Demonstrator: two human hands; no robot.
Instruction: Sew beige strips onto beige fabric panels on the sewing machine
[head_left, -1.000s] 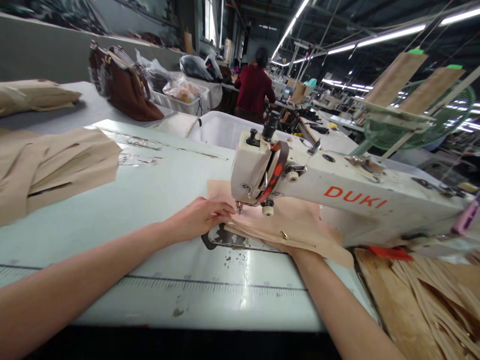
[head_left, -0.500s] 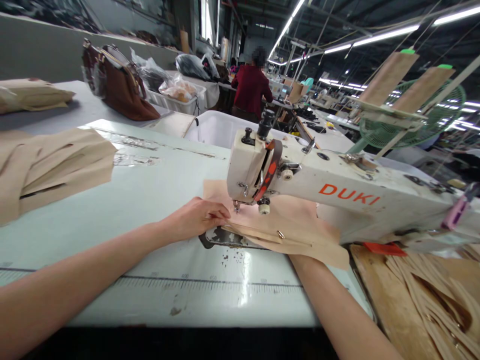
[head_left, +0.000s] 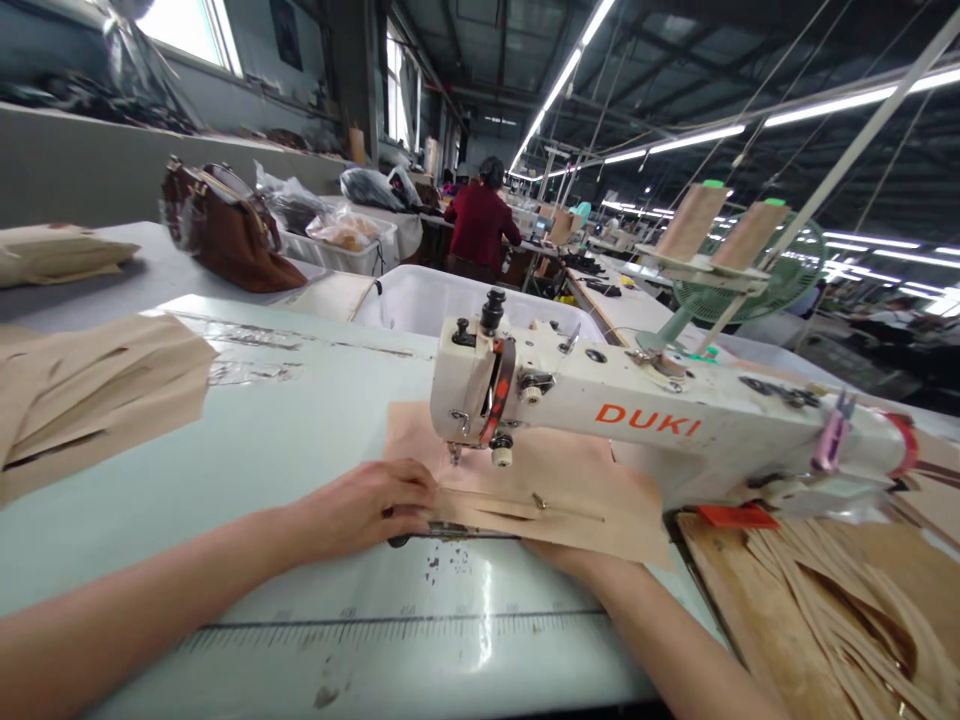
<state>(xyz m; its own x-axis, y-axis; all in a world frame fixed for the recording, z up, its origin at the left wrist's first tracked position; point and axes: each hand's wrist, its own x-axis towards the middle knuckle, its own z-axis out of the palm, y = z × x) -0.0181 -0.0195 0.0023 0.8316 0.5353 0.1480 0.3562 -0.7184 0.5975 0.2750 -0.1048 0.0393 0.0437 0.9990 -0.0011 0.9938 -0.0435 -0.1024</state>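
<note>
A beige fabric piece [head_left: 634, 505] with a zipper slit lies on the bed of the sewing machine [head_left: 570, 400], partly beneath its needle area. The small metal zipper pull [head_left: 538, 502] sits on the slit, which gapes a little to its left. My left hand [head_left: 386, 502] is closed at the piece's left front edge, fingers bent and thumb below, just left of the presser foot [head_left: 454, 455]. Under the front edge of the same piece goes my right hand [head_left: 559, 558]; only the wrist side shows, and its fingers are hidden by the fabric.
More cut beige pieces [head_left: 112, 390] lie at the table's left. On the right, a wooden board [head_left: 720, 560] carries beige strips with zippers. Behind stand a brown handbag [head_left: 232, 235], a white bin [head_left: 420, 295] and thread cones [head_left: 690, 220]. A person in dark red [head_left: 480, 225] sits farther back.
The view has tilted up and shifted right. My right hand has slid farther left under the fabric piece, and the zipper slit now lies flatter. My left hand stays at the left edge.
</note>
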